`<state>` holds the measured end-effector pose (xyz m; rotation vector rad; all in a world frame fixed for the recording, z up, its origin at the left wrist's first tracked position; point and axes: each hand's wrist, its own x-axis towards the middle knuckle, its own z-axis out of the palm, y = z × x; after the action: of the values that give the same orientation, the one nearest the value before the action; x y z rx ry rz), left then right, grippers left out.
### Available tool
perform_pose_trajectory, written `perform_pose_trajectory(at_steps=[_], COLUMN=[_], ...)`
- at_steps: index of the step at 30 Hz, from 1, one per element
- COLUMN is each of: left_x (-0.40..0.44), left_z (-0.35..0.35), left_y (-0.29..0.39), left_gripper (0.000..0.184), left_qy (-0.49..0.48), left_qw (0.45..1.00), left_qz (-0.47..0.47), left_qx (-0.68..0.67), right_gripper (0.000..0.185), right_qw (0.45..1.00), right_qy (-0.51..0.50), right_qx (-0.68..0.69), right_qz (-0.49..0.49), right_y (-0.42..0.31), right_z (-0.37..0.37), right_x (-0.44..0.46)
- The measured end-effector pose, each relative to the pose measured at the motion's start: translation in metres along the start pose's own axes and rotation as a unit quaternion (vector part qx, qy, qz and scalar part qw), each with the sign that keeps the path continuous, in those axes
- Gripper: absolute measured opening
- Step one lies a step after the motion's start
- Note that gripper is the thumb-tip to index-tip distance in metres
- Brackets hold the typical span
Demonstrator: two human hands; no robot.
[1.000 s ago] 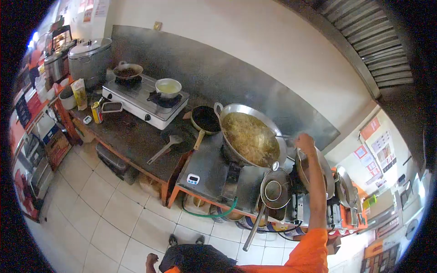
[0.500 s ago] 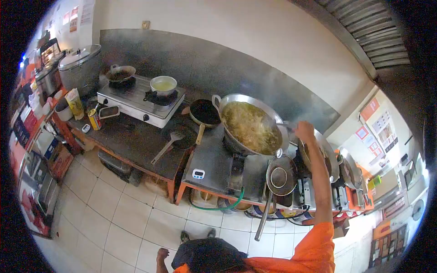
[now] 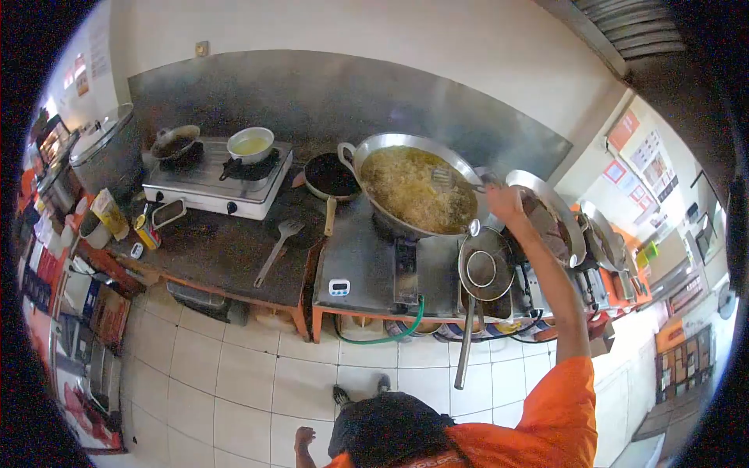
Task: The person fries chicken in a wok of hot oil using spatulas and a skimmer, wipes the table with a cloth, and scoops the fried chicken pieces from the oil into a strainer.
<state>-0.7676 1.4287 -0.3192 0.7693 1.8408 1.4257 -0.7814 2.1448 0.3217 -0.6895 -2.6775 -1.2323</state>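
Observation:
My right hand [image 3: 505,201] is closed round the handle of a slotted spatula [image 3: 443,179] at the right rim of a large wok [image 3: 355,148]. The spatula's blade lies at the surface of the bubbling oil, among pale frying pieces [image 3: 406,187]. My left hand [image 3: 305,437] hangs low beside my body, over the tiled floor, away from every object; its fingers look partly curled and small. Just below the wok's right side rests a round strainer [image 3: 485,265] with a long handle.
A white timer [image 3: 339,287] lies on the metal counter. Left of the wok are a dark frying pan [image 3: 331,176], another spatula [image 3: 277,249] and a two-burner stove [image 3: 211,201] with two pans. More woks [image 3: 573,253] stand at the right, and a green hose [image 3: 390,338] hangs below.
The camera view has turned and shifted. My right hand has kept hold of the spatula, whose blade now shows above the oil's surface, where it was hidden before.

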Motion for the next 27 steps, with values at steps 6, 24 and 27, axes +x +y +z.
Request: perform_pose_trajectory(at_steps=[6, 24, 27], left_x=[-0.007, 0.069, 0.088], left_z=[0.006, 0.084, 0.12], left_y=[0.036, 0.094, 0.094], left_gripper=[0.02, 0.017, 0.017], left_qy=[0.031, -0.155, -0.206], left_qw=[0.923, 0.96, 0.944], left_qz=[-0.316, -0.212, -0.112], left_qx=[-0.216, 0.094, 0.231], right_gripper=[0.021, 0.03, 0.021], right_qw=[0.996, 0.86, 0.846], right_qy=[-0.019, -0.184, -0.253], right_qx=[0.065, 0.222, 0.211], right_qz=[0.063, 0.422, 0.419], right_y=[0.007, 0.04, 0.017], right_z=[0.015, 0.025, 0.064], right_x=[-0.019, -0.322, -0.361])
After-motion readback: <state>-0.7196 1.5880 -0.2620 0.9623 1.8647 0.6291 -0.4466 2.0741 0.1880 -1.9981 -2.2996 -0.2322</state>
